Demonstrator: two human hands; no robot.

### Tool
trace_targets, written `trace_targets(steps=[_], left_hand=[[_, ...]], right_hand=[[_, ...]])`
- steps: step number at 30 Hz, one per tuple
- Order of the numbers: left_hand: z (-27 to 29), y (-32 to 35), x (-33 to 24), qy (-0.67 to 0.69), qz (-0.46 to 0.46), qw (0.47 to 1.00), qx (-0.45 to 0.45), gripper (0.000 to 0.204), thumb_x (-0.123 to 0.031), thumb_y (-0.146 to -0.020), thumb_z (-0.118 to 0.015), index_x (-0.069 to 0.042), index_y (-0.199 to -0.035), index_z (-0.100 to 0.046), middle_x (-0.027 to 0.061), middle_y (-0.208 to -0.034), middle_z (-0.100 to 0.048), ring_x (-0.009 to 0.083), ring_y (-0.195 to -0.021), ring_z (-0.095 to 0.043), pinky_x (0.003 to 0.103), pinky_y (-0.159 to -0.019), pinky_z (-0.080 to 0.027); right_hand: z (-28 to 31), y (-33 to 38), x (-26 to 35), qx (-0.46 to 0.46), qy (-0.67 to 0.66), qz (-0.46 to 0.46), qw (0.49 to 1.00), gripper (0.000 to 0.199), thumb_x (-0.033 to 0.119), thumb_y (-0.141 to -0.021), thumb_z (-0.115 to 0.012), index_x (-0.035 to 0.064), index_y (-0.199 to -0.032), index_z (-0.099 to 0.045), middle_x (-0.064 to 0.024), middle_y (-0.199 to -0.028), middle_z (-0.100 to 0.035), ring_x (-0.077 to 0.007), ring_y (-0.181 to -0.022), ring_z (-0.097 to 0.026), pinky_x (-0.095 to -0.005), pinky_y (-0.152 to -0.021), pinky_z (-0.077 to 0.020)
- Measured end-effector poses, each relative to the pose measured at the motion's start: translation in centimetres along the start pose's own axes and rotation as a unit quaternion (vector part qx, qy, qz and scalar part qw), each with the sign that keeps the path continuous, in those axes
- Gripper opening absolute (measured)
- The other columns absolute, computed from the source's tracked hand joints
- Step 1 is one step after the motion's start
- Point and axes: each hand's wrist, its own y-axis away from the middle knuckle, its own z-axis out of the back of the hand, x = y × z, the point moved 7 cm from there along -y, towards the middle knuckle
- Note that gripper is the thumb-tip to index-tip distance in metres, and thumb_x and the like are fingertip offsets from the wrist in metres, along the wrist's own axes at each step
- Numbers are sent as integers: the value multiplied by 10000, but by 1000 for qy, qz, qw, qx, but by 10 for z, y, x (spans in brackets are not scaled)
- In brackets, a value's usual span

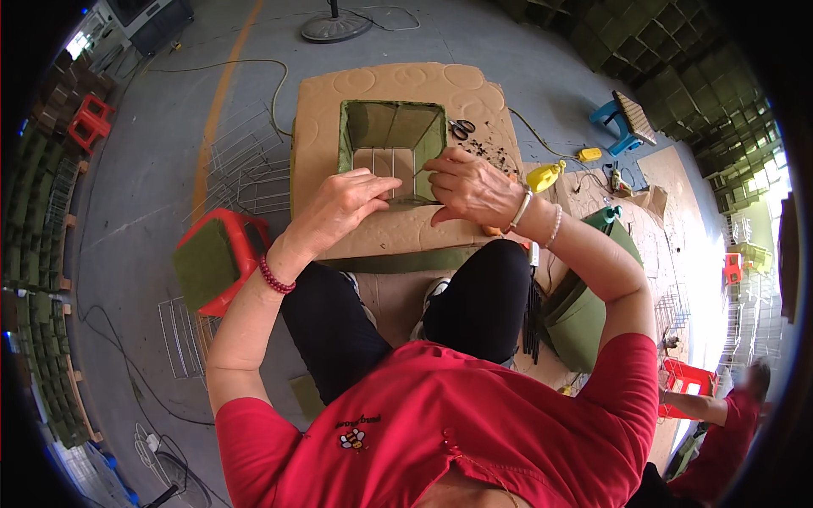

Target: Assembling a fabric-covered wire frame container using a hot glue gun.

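Box (pixel 394 123), green, rectangular, open toward the viewer: rested near the middle of low, cardboard-topped table (pixel 318 144). Wires (pixel 373 161), thin, pale: showed within the outline of the box at the near half, partly masked by fingers. Left hand: (pixel 347 203) poised at the near left corner, fingers bent and bunched, tips directed inward; could not tell whether gripping a wire or merely touching. Right hand (pixel 467 182): poised at the near right corner, fingers curled inward, thumb apart; could not tell whether holding anything thin. Step in hand: judged to be close finger work along the near edge. Best done, by estimate, by bracing that edge with the left, working the right in short, even motions, keeping the wires straight and checking each corner for square. Seemed wise to press lightly, for fear of bending wire or puckering green wall. Scissors (pixel 462 129), dark-handled: lay just beside the box, on the right, near dark scraps (pixel 495 157); best left clear of the right wrist. Stool (pixel 247 250), red: stood left of the table, bearing green panel (pixel 206 264).
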Motion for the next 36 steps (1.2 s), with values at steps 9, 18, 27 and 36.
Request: trace_targets(steps=[9,18,27,36], left_hand=[[5,8,1,-12,-5,1000,-8,329,2,-783,-728,11,-1107,-672,109,-782,-632,240,-721,-631,363,-652,-507],[4,11,-5,-13,-14,1000,-11,333,9,-769,-737,11,-1096,-673,115,-792,-619,253,-709,-612,370,-643,-498],[-6,5,-3,-28,-33,999,23,307,4,-772,-722,16,-1073,-662,125,-792,-622,279,-766,-611,400,-678,-497],[-3,12,-1,-33,-33,998,29,335,0,-767,-732,2,-1097,-670,130,-758,-595,278,-725,-601,402,-660,-492]], right_hand=[[61,26,-21,-158,-11,13,987,421,106,-754,-652,-36,-1149,-621,-144,-1228,-614,-292,-1154,-604,-367,-896,-565],[30,14,-11,-98,-23,27,995,337,110,-719,-630,-8,-1034,-653,-92,-1090,-634,-244,-1103,-604,-323,-872,-562],[16,-8,-6,28,35,180,983,121,129,-650,-638,61,-723,-571,-42,-749,-530,-199,-837,-568,-291,-757,-514],[40,2,-37,-13,59,96,994,380,127,-819,-588,1,-1178,-591,-118,-1188,-610,-271,-1138,-595,-360,-1009,-488]])
